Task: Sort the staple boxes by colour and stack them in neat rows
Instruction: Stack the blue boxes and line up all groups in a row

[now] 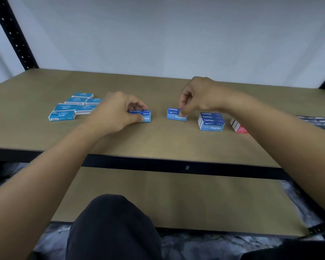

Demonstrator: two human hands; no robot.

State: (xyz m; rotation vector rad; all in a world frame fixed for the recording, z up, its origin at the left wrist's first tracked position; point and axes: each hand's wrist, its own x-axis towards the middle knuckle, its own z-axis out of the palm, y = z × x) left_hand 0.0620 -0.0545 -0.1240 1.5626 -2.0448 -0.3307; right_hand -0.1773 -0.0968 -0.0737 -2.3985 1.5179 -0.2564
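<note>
My left hand (116, 111) grips a blue staple box (144, 115) that rests on the brown shelf (158, 139), thumb on its near face and fingers behind it. Just to the right, my right hand (197, 97) pinches the far edge of a second blue staple box (174, 115), which also sits on the shelf. A stack of blue boxes (211, 121) stands further right. Beside that stack a red box (239, 126) is partly hidden by my right forearm. Several lighter teal boxes (73, 107) lie grouped at the left.
Dark boxes (319, 121) lie in a flat row at the far right edge. Black shelf uprights (13, 32) rise at the back left and back right. A lower shelf board (176, 196) runs below the black front rail, and my knee (111, 222) is under it.
</note>
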